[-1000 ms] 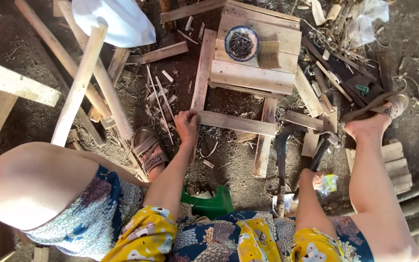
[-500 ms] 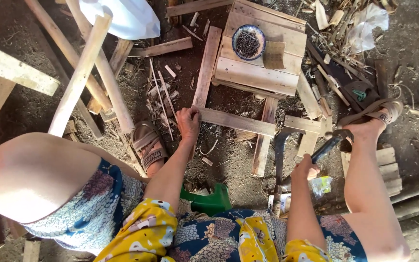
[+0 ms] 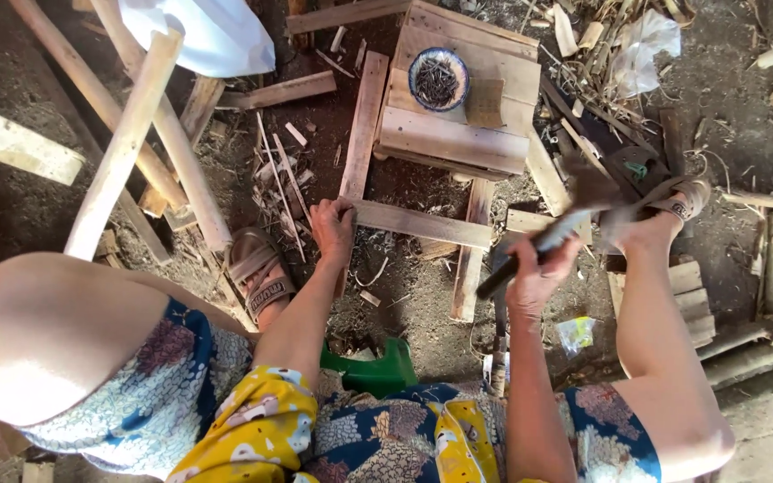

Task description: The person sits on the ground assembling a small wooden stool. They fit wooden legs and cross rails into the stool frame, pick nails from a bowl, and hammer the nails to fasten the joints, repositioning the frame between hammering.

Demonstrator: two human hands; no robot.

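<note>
My left hand (image 3: 333, 231) presses down on the left end of a wooden slat (image 3: 422, 223) that lies across two upright slats (image 3: 361, 125) on the dirt ground. My right hand (image 3: 537, 273) grips the dark handle of a hammer (image 3: 558, 231), raised above the right end of the frame, its head blurred. A small bowl of nails (image 3: 437, 79) sits on a low wooden stool (image 3: 458, 134) just beyond the frame. My feet in sandals (image 3: 257, 268) rest at either side.
Long wooden poles (image 3: 127, 134) and a white cloth (image 3: 203, 31) lie at the left. Wood scraps and splinters (image 3: 279, 170) litter the ground. A green plastic object (image 3: 376, 368) sits between my knees. A clear plastic bag (image 3: 646, 45) lies at the upper right.
My right hand has lifted the hammer from low near the ground up and to the right. My left hand stays on the slat.
</note>
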